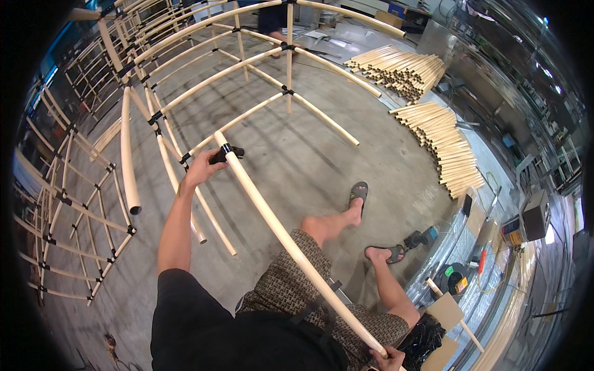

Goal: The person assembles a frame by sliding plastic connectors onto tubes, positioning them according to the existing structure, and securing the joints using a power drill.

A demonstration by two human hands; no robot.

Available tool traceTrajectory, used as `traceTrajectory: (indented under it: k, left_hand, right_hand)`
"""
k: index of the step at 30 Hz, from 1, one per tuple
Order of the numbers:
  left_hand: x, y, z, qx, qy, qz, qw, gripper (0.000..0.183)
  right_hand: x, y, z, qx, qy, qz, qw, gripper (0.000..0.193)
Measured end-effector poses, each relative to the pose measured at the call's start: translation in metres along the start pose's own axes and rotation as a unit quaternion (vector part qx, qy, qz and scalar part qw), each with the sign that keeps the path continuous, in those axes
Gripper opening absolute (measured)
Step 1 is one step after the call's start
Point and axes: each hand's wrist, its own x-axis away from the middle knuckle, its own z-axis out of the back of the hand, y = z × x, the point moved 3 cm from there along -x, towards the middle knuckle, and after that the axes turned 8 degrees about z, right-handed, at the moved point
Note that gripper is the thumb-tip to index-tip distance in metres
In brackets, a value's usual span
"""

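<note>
A long cream-coloured pipe (272, 219) runs slantwise across my lap, from beyond my left hand down to the lower right. Near its far end sits a black pipe joint (232, 151), and my left hand (201, 168) is closed around it, thumb and fingers on its side. At the pipe's near end, by the lower edge, my right hand (388, 358) grips the pipe itself. Just beyond my left hand stands a frame of like pipes (247, 111) with black joints (288, 91) at the crossings; several of its pipes end free.
Pipe stacks lie at the far right (396, 71) and right (442, 145). More assembled frames (80, 216) stand at the left. Beside my right foot are a cordless tool (421, 238) and wrapped long stock (445, 247). A person's leg (272, 40) shows behind the frame.
</note>
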Motion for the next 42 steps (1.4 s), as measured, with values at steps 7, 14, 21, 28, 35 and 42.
traceTrajectory:
  k: [7,14,21,28,35,42]
  left_hand:
    - [0.072,0.106,-0.115,-0.025,-0.010,-0.048,0.999,0.034]
    - [0.149,0.169,-0.232,0.060,-0.010,-0.095,0.994,0.033]
    - [0.156,0.166,-0.252,0.129,-0.049,-0.091,0.986,0.025]
    - [0.175,0.167,-0.251,0.145,-0.037,-0.101,0.984,0.027]
    - [0.196,0.179,-0.267,0.134,-0.061,-0.072,0.987,0.022]
    - [0.259,0.200,-0.329,0.051,-0.146,-0.153,0.976,0.025]
  right_hand:
    - [-0.060,-0.118,0.008,0.031,0.108,0.040,0.993,0.033]
    - [-0.096,-0.145,0.020,0.063,0.221,0.079,0.970,0.027]
    - [-0.090,-0.136,0.032,0.117,0.300,0.172,0.931,0.031]
    - [-0.094,-0.141,0.017,0.079,0.308,0.169,0.933,0.032]
    - [-0.102,-0.131,0.015,0.059,0.311,0.199,0.927,0.031]
    - [-0.118,-0.147,0.014,0.031,0.280,0.171,0.944,0.066]
